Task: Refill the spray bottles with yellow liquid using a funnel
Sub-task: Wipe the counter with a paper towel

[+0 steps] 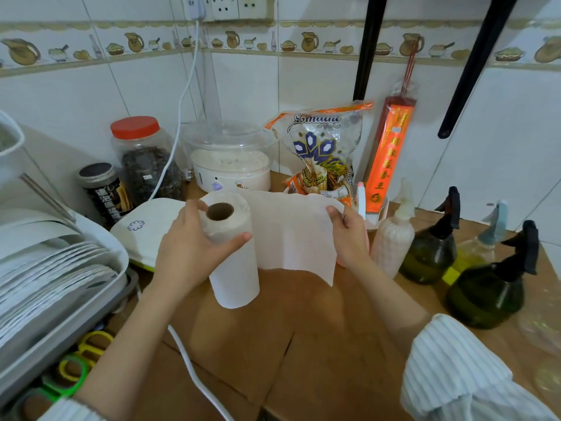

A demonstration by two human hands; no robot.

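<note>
Head view: I see a wooden counter [318, 344] against a tiled wall.
Left hand [188, 253]: I have it curled round the paper towel roll [233, 268], held above the counter.
Right hand [349, 235]: pinching the unrolled sheet [291, 232] at its far edge.
Spray bottles: two dark green ones [431, 250] [485, 290] stand at the counter's right, near a clear bottle [479, 247] holding yellow liquid.

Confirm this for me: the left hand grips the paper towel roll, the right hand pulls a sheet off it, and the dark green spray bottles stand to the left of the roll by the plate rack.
One detail is wrong. In the head view the dark green spray bottles stand to the right of the paper towel roll, not by the plate rack. The rest holds: the left hand grips the roll and the right hand pulls the sheet.
</note>
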